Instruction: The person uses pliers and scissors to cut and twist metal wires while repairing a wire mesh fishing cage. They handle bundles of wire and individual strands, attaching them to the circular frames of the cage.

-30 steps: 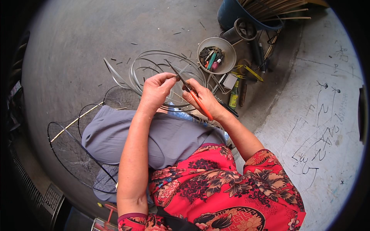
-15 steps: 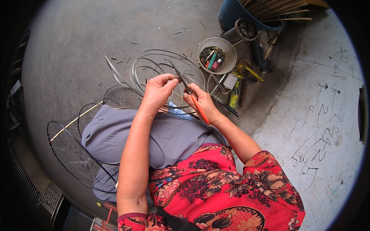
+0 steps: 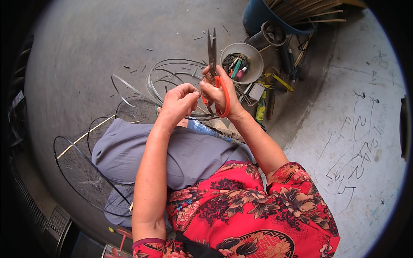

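Observation:
My right hand (image 3: 223, 95) grips a pair of scissors (image 3: 212, 53) with orange handles. Their dark blades point away from me and are slightly parted. To its left, my left hand (image 3: 177, 102) is closed in a pinch close to my right thumb; whatever its fingertips hold is too small to make out. Under and beyond both hands lies a loose coil of thin grey strips (image 3: 149, 85), with one loop reaching out to the left. Grey cloth (image 3: 172, 148) covers my lap. Black-hooped netting (image 3: 81, 165) with a pale stick lies left of my legs.
Beyond my right hand stands a pale bowl (image 3: 257, 64) with dark scraps and small tools. Next to it are a yellow-labelled bottle (image 3: 260, 108), a yellow tool (image 3: 282, 81) and a dark cylinder (image 3: 258, 40). A blue bucket (image 3: 253, 17) of sticks stands farther back. Short dark offcuts litter the floor.
The scissors have swung from pointing far left to nearly straight away from me, and my right hand has risen slightly. My left hand stays nearly in place. The strip coil has shifted.

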Action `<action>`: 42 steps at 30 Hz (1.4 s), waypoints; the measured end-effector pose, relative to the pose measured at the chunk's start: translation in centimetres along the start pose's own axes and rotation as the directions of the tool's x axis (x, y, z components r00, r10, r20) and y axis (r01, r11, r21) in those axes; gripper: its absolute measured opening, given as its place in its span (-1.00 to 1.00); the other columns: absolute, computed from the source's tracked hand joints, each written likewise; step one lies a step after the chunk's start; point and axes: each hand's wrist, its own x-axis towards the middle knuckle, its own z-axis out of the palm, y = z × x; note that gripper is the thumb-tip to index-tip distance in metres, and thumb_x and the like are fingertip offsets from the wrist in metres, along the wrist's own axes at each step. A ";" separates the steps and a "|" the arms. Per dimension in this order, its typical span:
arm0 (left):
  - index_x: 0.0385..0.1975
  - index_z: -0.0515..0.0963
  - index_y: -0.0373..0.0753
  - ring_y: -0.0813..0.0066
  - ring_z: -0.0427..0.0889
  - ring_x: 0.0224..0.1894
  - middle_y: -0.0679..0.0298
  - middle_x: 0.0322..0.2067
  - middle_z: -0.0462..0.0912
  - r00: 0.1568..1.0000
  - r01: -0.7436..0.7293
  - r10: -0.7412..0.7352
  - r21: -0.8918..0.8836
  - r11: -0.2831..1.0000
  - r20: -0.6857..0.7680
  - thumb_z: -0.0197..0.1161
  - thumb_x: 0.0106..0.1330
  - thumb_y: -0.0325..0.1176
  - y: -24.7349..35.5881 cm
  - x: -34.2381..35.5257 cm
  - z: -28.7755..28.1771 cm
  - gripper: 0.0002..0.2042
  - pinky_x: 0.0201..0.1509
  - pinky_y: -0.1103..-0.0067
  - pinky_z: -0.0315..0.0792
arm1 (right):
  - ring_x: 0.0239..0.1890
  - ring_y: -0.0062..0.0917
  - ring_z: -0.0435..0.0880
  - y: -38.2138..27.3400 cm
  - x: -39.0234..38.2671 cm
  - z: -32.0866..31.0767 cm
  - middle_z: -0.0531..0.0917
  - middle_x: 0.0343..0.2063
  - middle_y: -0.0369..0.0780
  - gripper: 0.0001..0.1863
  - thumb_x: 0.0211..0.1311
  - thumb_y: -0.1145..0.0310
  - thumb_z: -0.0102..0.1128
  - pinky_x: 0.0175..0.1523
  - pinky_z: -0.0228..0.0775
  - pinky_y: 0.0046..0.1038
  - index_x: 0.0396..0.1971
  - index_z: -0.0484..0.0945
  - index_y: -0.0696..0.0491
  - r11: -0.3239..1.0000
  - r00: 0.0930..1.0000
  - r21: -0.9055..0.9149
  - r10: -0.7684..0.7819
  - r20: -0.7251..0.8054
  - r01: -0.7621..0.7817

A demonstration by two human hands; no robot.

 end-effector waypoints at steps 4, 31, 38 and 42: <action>-0.21 0.75 -0.30 0.80 0.45 -0.49 0.51 -0.51 0.58 0.998 -0.068 0.069 0.055 0.996 -0.006 0.35 0.59 -0.37 -0.2 0.1 -0.4 -0.85 -0.42 0.67 0.29 | -0.46 -0.69 0.58 -0.2 1.0 -2.3 0.62 -0.35 -0.34 -0.64 0.58 0.33 0.42 -0.40 0.44 -0.55 0.17 0.49 0.09 0.993 0.988 0.107 -0.026 -0.152 0.043; 0.16 0.83 -0.26 0.84 0.41 -0.41 0.58 -0.39 0.65 0.976 -0.168 0.167 0.004 0.986 -0.140 0.41 0.61 -0.36 -1.1 0.4 -0.3 -0.75 -0.37 0.70 0.30 | -0.40 -0.71 0.48 0.7 -4.5 -3.6 0.48 -0.37 -0.42 -0.42 0.78 -0.22 0.00 -0.35 0.35 -0.61 0.21 0.45 0.07 0.941 0.943 -0.233 0.287 0.167 -0.245; 0.12 0.84 -0.29 0.83 0.41 -0.43 0.57 -0.41 0.66 0.983 -0.115 0.116 0.016 0.993 -0.145 0.42 0.58 -0.37 -1.1 0.5 -0.3 -0.76 -0.38 0.69 0.31 | -0.11 -0.46 0.64 -0.2 -4.8 -2.0 0.67 -0.20 -0.18 -0.36 0.67 -0.23 0.22 0.11 0.53 -0.36 0.24 0.53 0.11 0.856 0.975 -0.513 0.162 0.154 -0.062; 0.11 0.84 -0.30 0.83 0.41 -0.44 0.55 -0.40 0.69 0.985 -0.114 0.117 0.030 0.993 -0.125 0.42 0.58 -0.38 -0.9 0.5 -0.5 -0.76 -0.39 0.69 0.31 | -0.09 -0.43 0.65 -0.5 -4.7 -2.3 0.69 -0.17 -0.16 -0.37 0.67 -0.21 0.24 0.13 0.54 -0.35 0.25 0.53 0.11 0.830 0.961 -0.547 0.228 0.158 -0.107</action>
